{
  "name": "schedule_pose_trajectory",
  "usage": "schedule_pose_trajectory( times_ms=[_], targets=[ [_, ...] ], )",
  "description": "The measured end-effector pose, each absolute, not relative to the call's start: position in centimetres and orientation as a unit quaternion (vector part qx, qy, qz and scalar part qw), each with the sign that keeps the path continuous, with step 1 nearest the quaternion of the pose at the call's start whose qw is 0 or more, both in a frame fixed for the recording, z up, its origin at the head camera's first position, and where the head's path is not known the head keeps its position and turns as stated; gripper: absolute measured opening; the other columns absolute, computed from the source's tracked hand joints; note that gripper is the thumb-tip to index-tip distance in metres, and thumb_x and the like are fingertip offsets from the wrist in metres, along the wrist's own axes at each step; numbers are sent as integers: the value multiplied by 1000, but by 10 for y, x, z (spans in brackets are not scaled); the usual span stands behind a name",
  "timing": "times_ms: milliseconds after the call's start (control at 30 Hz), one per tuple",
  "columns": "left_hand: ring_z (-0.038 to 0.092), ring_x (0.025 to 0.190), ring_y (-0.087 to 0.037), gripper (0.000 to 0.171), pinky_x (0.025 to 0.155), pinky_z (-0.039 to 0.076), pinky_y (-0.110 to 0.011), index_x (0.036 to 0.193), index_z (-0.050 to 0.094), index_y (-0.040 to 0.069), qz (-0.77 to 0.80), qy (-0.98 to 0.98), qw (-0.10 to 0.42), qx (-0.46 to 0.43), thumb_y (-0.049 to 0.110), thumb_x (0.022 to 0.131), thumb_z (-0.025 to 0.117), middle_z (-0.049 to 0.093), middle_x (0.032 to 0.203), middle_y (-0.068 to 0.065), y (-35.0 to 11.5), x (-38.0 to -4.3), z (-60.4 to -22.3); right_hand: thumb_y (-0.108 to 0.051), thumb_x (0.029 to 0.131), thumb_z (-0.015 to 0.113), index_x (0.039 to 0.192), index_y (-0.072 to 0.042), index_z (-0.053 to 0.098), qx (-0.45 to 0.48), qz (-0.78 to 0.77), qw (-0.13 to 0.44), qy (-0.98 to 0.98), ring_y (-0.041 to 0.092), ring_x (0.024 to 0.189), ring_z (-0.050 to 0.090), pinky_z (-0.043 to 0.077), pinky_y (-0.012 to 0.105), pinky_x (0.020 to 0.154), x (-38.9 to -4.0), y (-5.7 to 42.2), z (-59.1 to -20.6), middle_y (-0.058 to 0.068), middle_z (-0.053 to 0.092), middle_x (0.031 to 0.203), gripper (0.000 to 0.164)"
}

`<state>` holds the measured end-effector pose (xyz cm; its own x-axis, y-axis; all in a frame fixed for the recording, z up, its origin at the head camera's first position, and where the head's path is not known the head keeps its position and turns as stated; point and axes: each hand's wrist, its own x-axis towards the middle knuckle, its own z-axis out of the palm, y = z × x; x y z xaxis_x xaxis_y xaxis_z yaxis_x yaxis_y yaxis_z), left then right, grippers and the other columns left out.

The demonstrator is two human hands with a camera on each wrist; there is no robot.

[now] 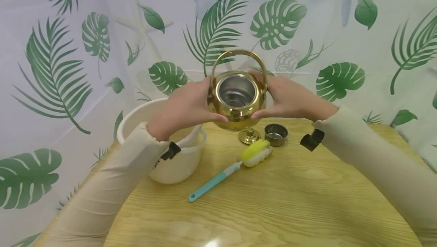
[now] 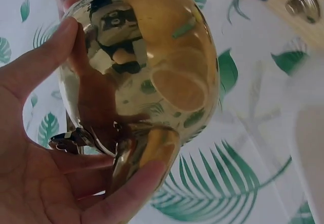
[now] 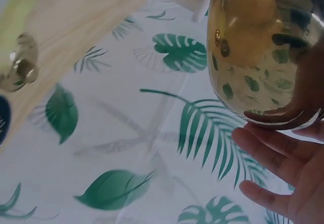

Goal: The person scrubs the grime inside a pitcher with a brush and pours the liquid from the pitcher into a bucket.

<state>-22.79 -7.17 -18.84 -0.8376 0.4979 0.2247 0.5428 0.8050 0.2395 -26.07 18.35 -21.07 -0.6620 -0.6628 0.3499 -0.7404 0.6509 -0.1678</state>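
Note:
A shiny gold teapot (image 1: 235, 120) with an upright hoop handle (image 1: 239, 52) is held up over the table, tilted so its uncovered mouth and steel inside face the head camera. My left hand (image 1: 186, 106) grips it on the left, thumb along the front of the belly. In the left wrist view those fingers curl about the spout (image 2: 147, 150). On the opposite side my right hand (image 1: 290, 97) holds the belly, thumb in front and fingers behind it. The right wrist view shows the fingertips (image 3: 248, 138) right at the belly's edge.
Below the teapot, a gold lid (image 1: 249, 136) lies beside a small perforated steel strainer (image 1: 275, 135). A yellow-and-white sponge brush with a blue handle (image 1: 213, 182) lies on the wooden table (image 1: 273, 209). A white bucket (image 1: 175, 169) stands left, partly behind the left forearm. Leaf-print sheeting (image 1: 218, 23) hangs behind.

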Motion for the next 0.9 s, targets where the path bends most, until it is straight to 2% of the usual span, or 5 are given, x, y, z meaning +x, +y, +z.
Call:
schedule_pose_trajectory(
  times_ms=[233,367,567,800,900],
  targets=[
    [63,87,-17,89,73,51,-34,133,40,14,-152,-945,54,-286,53,64,80,66,101,0,-28,-224,-204,-36,66,83,145,-7,29,391,170,106,-899,32,112,60,44,53,94,-252,228,-229,15,62,122,100],
    [64,88,-17,82,70,52,-33,124,47,10,-141,-948,51,-282,56,64,79,66,103,-2,-4,-221,-218,-33,67,83,146,-14,30,380,182,89,-902,27,114,59,45,51,93,-245,252,-244,10,61,126,98],
    [66,91,-17,82,70,53,-29,121,50,8,-137,-942,55,-301,59,63,78,67,104,-3,30,-224,-243,-31,64,84,148,-20,29,360,160,94,-914,15,112,58,47,42,89,-241,288,-269,0,61,126,101],
    [64,82,-11,75,65,49,-23,110,53,11,-129,-935,44,-328,62,61,77,66,96,2,67,-240,-278,-30,67,83,147,-21,30,331,151,90,-927,3,114,53,38,17,91,-234,325,-299,-2,62,124,97],
    [63,81,-9,74,62,48,-22,109,53,14,-129,-935,30,-330,63,60,78,65,96,5,81,-247,-291,-32,67,83,147,-23,31,307,144,93,-936,9,113,55,40,22,89,-231,337,-312,0,62,125,96]
  ],
)
